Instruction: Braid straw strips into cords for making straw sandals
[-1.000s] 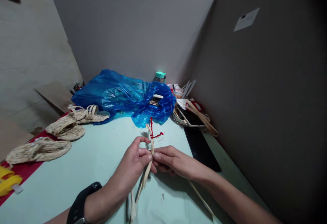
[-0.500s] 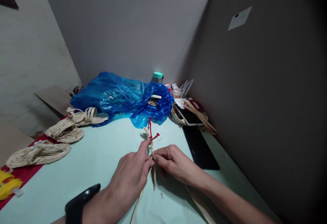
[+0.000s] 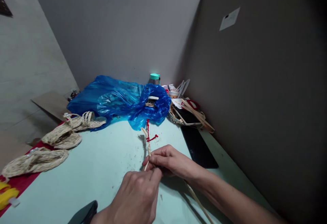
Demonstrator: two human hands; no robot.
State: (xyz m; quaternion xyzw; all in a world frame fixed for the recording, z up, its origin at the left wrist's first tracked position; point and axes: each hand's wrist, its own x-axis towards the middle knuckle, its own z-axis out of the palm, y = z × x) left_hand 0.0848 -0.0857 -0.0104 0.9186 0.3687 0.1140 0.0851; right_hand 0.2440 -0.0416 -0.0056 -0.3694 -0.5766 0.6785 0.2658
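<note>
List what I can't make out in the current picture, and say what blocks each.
All in the head view:
Whether the left hand grips anything: hidden behind its own back.
The pale braid's path below the right hand: covered by the left hand.
Most contents of the blue bag: hidden by its folds.
The yellow item: cut off by the left edge.
Any print on the white card: too small.

pale green table [image 3: 94, 169] | blue plastic bag [image 3: 112, 96] | flat black panel [image 3: 199, 147] | woven shoes [image 3: 38, 162]
</note>
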